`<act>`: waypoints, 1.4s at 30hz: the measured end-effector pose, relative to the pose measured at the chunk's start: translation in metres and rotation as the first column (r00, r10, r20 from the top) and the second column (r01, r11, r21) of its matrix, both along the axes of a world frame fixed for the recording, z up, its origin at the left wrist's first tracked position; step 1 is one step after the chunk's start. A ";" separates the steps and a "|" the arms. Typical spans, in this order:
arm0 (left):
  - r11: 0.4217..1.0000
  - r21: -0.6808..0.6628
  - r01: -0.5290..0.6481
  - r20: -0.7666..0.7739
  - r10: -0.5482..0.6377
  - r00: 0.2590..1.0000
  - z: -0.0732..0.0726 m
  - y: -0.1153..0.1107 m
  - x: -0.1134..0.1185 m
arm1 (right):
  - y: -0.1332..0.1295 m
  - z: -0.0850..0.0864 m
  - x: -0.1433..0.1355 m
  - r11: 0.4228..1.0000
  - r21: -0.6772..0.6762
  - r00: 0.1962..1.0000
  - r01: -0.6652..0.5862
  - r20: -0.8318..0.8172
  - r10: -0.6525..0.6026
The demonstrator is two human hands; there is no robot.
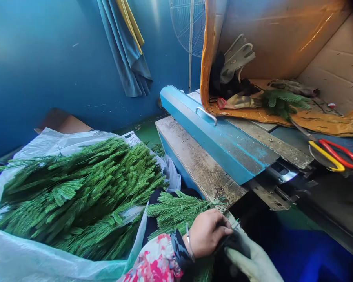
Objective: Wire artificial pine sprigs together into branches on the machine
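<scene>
My left hand (pixel 207 233), bare and with a silver bangle at the wrist, is closed, its fingertips curled against my gloved right hand (pixel 251 254). What it pinches is hidden. The pale glove has a dark palm side; its fingers are in shadow and blurred, so their grip is unclear. A thin green tip pokes out by the two hands. Beside my left hand lies a bunch of green artificial fir sprigs (pixel 176 209), stems pointing right past the knuckles. More green needles (pixel 205 272) show below the left wrist.
A white plastic sack (pixel 14 246) full of green sprigs (pixel 106 188) stands left. Ahead is a worn machine bench with a blue cover (pixel 214 137). An open cardboard box (pixel 270 43) holds gloves (pixel 238 58) and a sprig; red-and-yellow-handled scissors (pixel 335 154) jut over the right edge.
</scene>
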State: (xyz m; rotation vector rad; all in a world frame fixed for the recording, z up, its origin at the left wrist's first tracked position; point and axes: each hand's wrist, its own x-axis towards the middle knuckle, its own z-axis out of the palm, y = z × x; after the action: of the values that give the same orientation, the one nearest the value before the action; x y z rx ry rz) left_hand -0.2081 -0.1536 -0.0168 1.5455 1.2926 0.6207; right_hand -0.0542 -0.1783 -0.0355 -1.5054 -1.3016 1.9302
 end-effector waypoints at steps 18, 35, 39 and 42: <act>0.940 -0.099 -0.325 0.197 0.339 0.920 -0.006 -0.011 0.024 | 0.015 -0.003 0.022 0.978 0.209 0.941 -0.027 0.335 -0.045; 0.793 -0.571 -0.211 0.432 0.509 0.744 -0.023 -0.017 0.032 | 0.074 0.030 0.029 0.878 0.294 0.869 -0.377 0.441 0.225; 0.772 -0.632 -0.066 0.439 0.427 0.790 -0.023 -0.016 0.028 | 0.084 0.036 0.036 0.833 0.379 0.863 -0.404 0.459 0.210; 0.739 -0.673 -0.037 0.469 0.464 0.752 -0.022 -0.014 0.025 | 0.077 0.034 0.042 0.910 0.327 0.890 -0.255 0.447 0.089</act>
State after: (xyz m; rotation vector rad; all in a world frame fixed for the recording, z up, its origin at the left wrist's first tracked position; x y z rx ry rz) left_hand -0.1829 -0.1679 -0.0392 0.5087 1.0457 0.6988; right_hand -0.0123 -0.1016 -0.0012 -1.6986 -1.9308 1.3603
